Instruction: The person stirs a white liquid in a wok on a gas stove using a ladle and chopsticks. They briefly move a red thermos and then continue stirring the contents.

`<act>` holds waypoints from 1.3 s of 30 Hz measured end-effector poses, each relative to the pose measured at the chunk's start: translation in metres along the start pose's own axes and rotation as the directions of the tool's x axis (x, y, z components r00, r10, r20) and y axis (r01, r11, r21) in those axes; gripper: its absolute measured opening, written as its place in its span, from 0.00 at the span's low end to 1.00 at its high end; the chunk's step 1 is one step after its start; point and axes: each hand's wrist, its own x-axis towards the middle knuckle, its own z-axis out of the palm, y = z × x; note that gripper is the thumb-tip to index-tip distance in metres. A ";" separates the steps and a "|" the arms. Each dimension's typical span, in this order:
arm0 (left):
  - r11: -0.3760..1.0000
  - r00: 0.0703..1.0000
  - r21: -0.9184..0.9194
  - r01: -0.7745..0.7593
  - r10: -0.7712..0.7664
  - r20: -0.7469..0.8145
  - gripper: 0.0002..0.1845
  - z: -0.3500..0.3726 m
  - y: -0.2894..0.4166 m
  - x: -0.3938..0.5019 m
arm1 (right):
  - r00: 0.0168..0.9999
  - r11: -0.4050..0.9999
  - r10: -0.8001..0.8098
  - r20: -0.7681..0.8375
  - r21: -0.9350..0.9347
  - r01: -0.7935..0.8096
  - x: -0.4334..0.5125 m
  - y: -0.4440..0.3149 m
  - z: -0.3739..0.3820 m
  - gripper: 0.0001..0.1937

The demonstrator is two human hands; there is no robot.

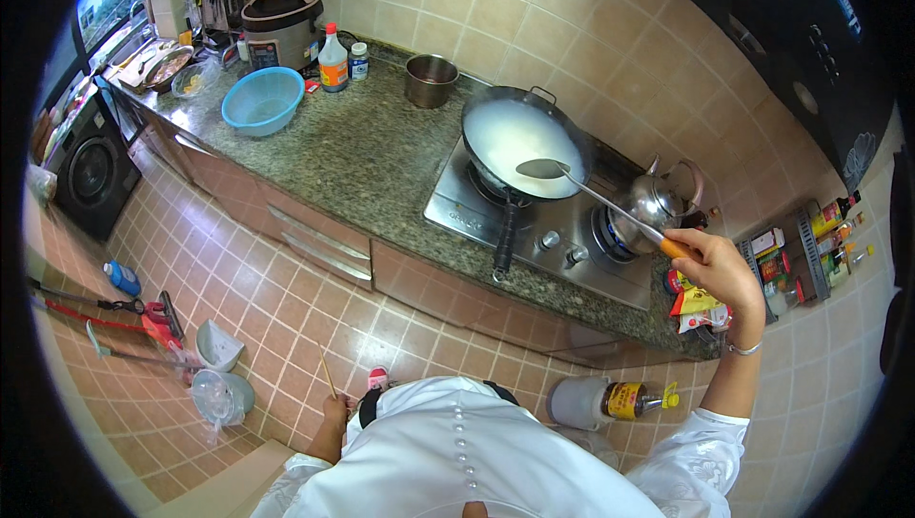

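My right hand (718, 271) grips the orange handle of a metal cooking spatula (545, 168), whose blade is over the near side of a wok (506, 236) on the left burner. Whitish, steaming liquid (520, 133) fills much of the wok. Down by my left side, my left hand (336, 409) holds a thin wooden stick (327, 369), perhaps chopsticks; how many cannot be told. A metal kettle (647, 196) stands on the right burner, where blue flame shows. Left of the wok is a steel pot (431, 82) on the granite counter.
Along the counter to the left stand a blue plastic basin (263, 103), a bottle with a red cap (333, 64), a small jar (358, 63) and a rice cooker (282, 32). Seasoning packets (697, 303) lie at the right end. A range hood (800, 39) hangs at upper right.
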 end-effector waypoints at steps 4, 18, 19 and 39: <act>1.000 1.000 0.028 0.007 -0.007 -0.021 0.09 0.003 -0.001 0.006 | 0.999 0.997 -0.033 0.034 -0.062 0.035 -0.003 0.002 -0.008 0.21; 0.996 0.997 0.047 -0.071 0.071 0.001 0.09 0.000 -0.012 0.014 | 0.997 0.996 -0.077 0.006 -0.043 0.077 0.047 0.024 0.076 0.21; 0.991 0.998 0.118 -0.068 0.069 -0.009 0.09 0.000 -0.012 0.014 | 0.996 0.995 -0.090 -0.008 -0.045 0.090 0.050 0.026 0.081 0.21; 0.997 0.991 0.041 -0.065 0.070 -0.114 0.11 0.003 -0.010 -0.006 | 0.968 0.988 -0.120 -0.220 -0.117 0.096 0.140 0.044 0.139 0.17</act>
